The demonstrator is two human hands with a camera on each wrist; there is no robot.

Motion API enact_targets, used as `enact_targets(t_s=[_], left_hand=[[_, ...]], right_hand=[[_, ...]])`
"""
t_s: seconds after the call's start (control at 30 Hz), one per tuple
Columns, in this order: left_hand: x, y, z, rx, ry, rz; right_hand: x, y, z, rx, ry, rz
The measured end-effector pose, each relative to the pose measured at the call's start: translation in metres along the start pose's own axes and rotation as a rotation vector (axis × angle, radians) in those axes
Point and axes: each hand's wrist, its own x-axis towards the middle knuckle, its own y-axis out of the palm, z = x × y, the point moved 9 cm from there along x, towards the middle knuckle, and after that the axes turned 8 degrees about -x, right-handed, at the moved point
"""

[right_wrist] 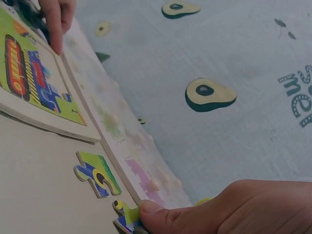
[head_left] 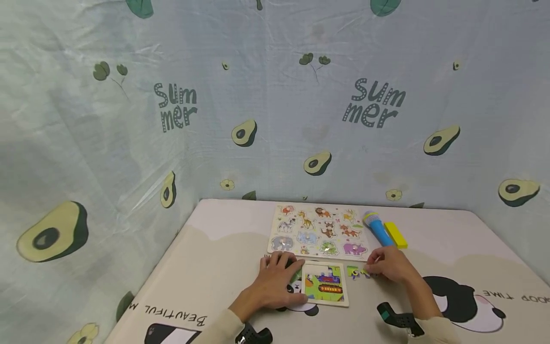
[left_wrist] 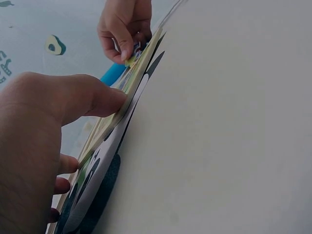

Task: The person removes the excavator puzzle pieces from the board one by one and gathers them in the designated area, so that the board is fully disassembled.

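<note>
A wooden-framed jigsaw board (head_left: 345,289) lies on the table with a green, orange and blue vehicle picture partly filled in; bare wood shows along its top. My left hand (head_left: 277,284) holds it at the left side, thumb at the near corner and index finger at the far edge. Just right of the board, my right hand (head_left: 391,264) pinches a green and blue jigsaw piece (right_wrist: 127,217) between thumb and fingers, which partly hide it. Beside that lies a loose jigsaw piece (right_wrist: 97,173) with a yellow and black round shape, between the board and the right hand.
Behind the board lies a larger animal peg puzzle (head_left: 318,231). A blue toy microphone (head_left: 379,229) and a yellow block (head_left: 396,235) lie to its right. An avocado-print curtain (head_left: 275,95) rises behind the table, whose cover (head_left: 215,267) has printed panda faces and lettering.
</note>
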Motion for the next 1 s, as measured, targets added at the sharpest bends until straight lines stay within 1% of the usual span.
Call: enact_targets(t_s=[0.2,0.4,0.7,0.8,0.9,1.0], left_hand=[[0.0,0.002,-0.001,-0.009,0.005,0.005],[0.0,0.003,0.0,-0.001,-0.002,0.01],[-0.001,0.003,0.001,0.004,-0.008,0.016],[-0.001,0.002,0.002,0.006,-0.007,0.016],[0.0,0.002,0.002,0.008,-0.004,0.014],[0.0,0.002,0.002,0.007,-0.004,0.013]], right_hand=[[-0.002,0.0,-0.007,-0.036,0.054,-0.028],[0.0,0.004,-0.011,-0.047,0.092,-0.017],[-0.003,0.004,-0.006,-0.068,0.094,-0.012],[-0.002,0.003,0.002,-0.065,0.068,-0.038],[0.0,0.003,0.019,-0.079,0.0,-0.08],[0.002,0.01,0.04,-0.08,-0.087,-0.082]])
